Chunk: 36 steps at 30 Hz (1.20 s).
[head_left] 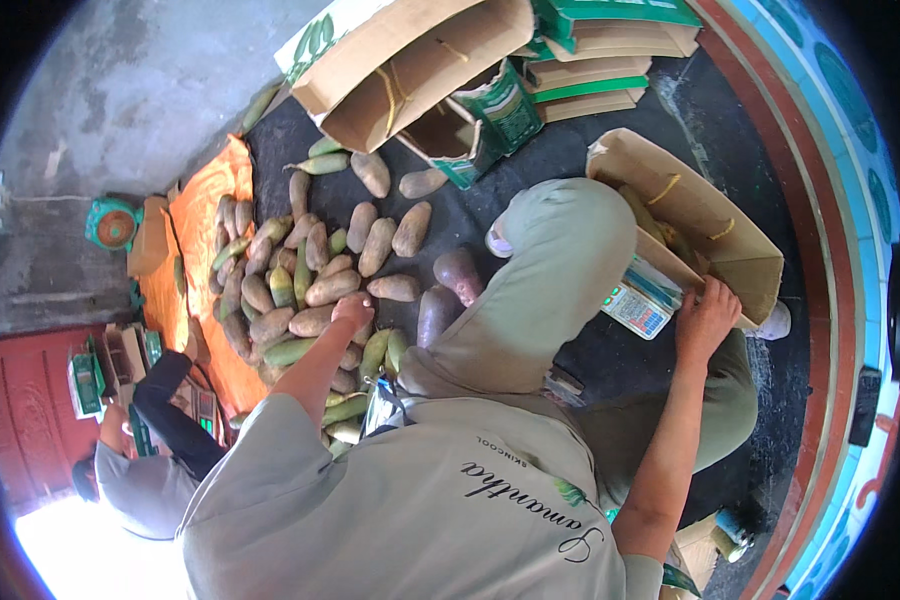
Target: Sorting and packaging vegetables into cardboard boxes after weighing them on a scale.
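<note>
Black floor covering [560, 150]: beneath everything around both grips.
Heap of oblong, rough-skinned brown and green vegetables [255, 292]: mostly left of the left grip [352, 311]. Handling, as judged: best lifted singly, palm round the middle, neighbours undisturbed.
Open brown cardboard carton with yellow rope handles [755, 262]: beside the right grip [708, 308], vegetables inside; wall best steadied lightly, lest it buckle.
White scale with coloured keypad [638, 312]: just left of the right grip.
Right grip: fingers bent at the carton's near edge; firmness cannot be told.
Left grip: partly curled over the heap; whether closed round anything, cannot tell.
Single oblong brown vegetable [312, 321]: immediately left of the left grip; long axis roughly sideways, one end pointing towards that grip.
</note>
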Each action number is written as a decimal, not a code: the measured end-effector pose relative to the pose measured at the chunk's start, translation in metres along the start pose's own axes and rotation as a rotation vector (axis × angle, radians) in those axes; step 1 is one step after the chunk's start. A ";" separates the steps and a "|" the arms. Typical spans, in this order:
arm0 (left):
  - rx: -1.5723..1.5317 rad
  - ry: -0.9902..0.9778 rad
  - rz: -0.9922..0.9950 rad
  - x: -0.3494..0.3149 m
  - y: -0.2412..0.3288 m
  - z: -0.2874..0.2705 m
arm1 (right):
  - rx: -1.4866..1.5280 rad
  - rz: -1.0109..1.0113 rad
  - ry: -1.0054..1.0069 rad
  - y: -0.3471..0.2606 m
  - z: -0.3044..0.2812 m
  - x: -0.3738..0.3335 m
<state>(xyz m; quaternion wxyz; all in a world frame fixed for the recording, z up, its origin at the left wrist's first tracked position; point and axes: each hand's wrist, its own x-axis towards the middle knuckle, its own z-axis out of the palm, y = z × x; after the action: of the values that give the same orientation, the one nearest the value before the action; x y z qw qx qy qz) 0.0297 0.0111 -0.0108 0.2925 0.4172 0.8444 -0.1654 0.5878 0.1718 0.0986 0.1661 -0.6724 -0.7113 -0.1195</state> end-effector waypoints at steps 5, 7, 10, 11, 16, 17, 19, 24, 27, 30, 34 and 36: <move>0.056 -0.165 -0.097 -0.008 -0.034 0.043 | -0.019 -0.004 -0.004 0.000 0.001 -0.002; 0.039 -0.216 -0.083 -0.010 -0.042 0.058 | -0.045 0.002 -0.054 0.000 0.001 -0.002; 0.075 -0.318 0.010 0.000 -0.058 0.098 | -0.055 -0.003 -0.055 -0.001 0.000 0.000; 0.067 -0.329 0.012 -0.001 -0.053 0.103 | -0.083 -0.009 -0.044 -0.002 0.000 0.001; 0.050 -0.223 0.225 -0.003 -0.017 0.100 | -0.122 -0.025 -0.046 0.001 0.002 0.000; 0.072 -0.171 0.228 0.000 -0.008 0.094 | -0.124 -0.023 -0.042 0.002 0.003 -0.001; 0.082 -0.121 0.226 0.010 0.013 0.075 | -0.136 -0.022 -0.040 0.004 0.003 -0.003; 0.295 0.055 0.295 0.050 0.040 0.065 | -0.135 0.002 -0.114 0.004 0.001 -0.002; 0.440 0.024 0.282 0.058 0.068 0.049 | -0.169 -0.022 -0.101 0.004 -0.001 -0.005; 0.498 0.043 0.343 0.065 0.067 0.056 | -0.149 -0.021 -0.112 0.000 -0.001 -0.001; 0.563 -0.009 0.412 0.079 0.070 0.063 | -0.136 -0.001 -0.139 -0.001 -0.006 0.000; 0.557 -0.063 0.388 0.083 0.070 0.066 | -0.121 -0.004 -0.144 -0.003 -0.007 0.002</move>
<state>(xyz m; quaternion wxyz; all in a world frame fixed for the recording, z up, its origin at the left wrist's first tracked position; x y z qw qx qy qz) 0.0694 0.0688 -0.1168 0.2192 0.6288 0.6621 -0.3438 0.5857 0.1708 0.1059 0.0731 -0.6869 -0.7141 -0.1139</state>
